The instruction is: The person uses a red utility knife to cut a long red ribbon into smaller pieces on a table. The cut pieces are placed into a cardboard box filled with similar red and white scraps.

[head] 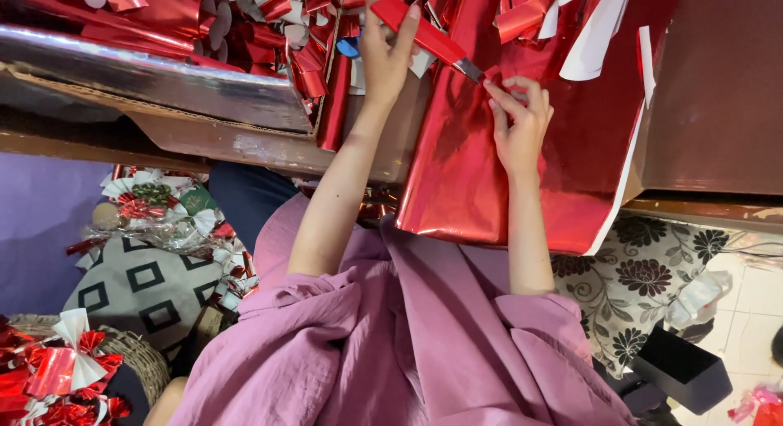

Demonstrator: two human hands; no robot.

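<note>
Red foil sheet point(457, 173), glossy, spread over the near edge of a brown table point(718, 108) and hanging a little past it; white underside showing along its right border. Pinned flat by the right hand point(520, 124), fingers together and fingertips pressed on the foil just beside the blade. Red utility knife point(424, 33) clamped in the left hand point(387, 55), fingers wrapped round the handle, short metal blade out and touching the sheet near its upper part, right next to the right fingertips.

Beyond the knife, heap of red foil strips point(269, 26) and white paper scraps, some curled, along the far side of the table. Left of the sheet, shallow cardboard box point(163, 92) with a silvery reflective side, more strips lying in it.

Nearer the body, purple garment point(408, 344) filling the lower middle. Lower left: wicker basket point(134, 353) with red-and-white foil bows, and a grey cushion point(139, 287) with black square pattern bearing more bows. Lower right: floral black-and-cream fabric point(644, 279), and a black box point(685, 369) on the pale tiled floor.
</note>
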